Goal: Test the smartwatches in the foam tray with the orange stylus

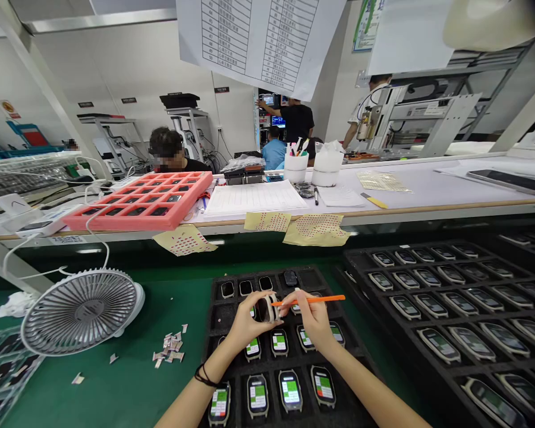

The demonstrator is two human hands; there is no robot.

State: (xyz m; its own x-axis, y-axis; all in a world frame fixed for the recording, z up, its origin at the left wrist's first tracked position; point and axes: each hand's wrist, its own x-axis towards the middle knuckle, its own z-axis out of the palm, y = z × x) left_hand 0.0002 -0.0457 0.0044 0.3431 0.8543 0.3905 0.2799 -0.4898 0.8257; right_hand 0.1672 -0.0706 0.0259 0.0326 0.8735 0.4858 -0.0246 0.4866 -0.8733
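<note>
My left hand grips a smartwatch body by its edges, tilted up over a black foam tray. In my right hand is a thin orange stick, held like a pen. Its left end meets the side of the watch; the exact contact is too small to make out. Under both hands the tray's pockets carry several watches, many with lit green-and-white screens, such as the lit watch in the front row. My hands hide part of the middle rows.
More black trays of watches stand at the right. A grey fan and a small pile of scraps are on the green mat at the left. Across the back runs a shelf with a pink foam tray and white cups.
</note>
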